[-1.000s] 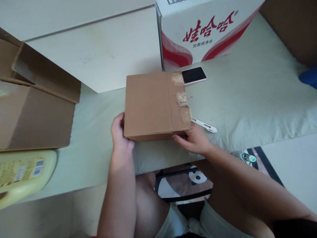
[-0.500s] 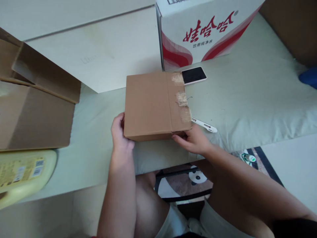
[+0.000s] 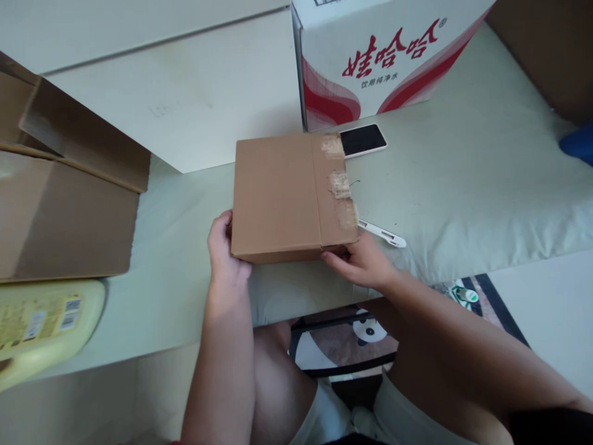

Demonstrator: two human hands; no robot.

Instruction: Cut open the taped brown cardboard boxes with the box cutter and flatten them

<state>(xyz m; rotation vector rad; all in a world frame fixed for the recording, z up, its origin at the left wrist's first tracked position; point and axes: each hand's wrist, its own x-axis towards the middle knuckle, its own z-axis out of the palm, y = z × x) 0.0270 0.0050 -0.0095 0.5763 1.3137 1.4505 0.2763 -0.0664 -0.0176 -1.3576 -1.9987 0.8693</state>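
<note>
A brown cardboard box (image 3: pixel 278 194) sits in front of me on the pale green cloth, its right-hand flap folded over and marked with torn, pale patches along the edge. My left hand (image 3: pixel 224 250) grips the near left corner, fingers curled along the left side. At the near right corner, my right hand (image 3: pixel 359 258) holds the box with the thumb at the front face; its other fingertips are hidden. A white utility knife (image 3: pixel 383 233) lies just beyond that hand, partly covered by the box. Behind the flap, a phone (image 3: pixel 364 141) with a dark screen lies flat.
A white and red carton (image 3: pixel 389 68) stands at the back, beside a white panel (image 3: pixel 185 105). Larger cardboard boxes (image 3: pixel 74 216) and a yellow jug (image 3: pixel 50 321) occupy the left. Something blue (image 3: pixel 577 145) shows at the right edge. A panda-patterned mat (image 3: pixel 343 340) lies below.
</note>
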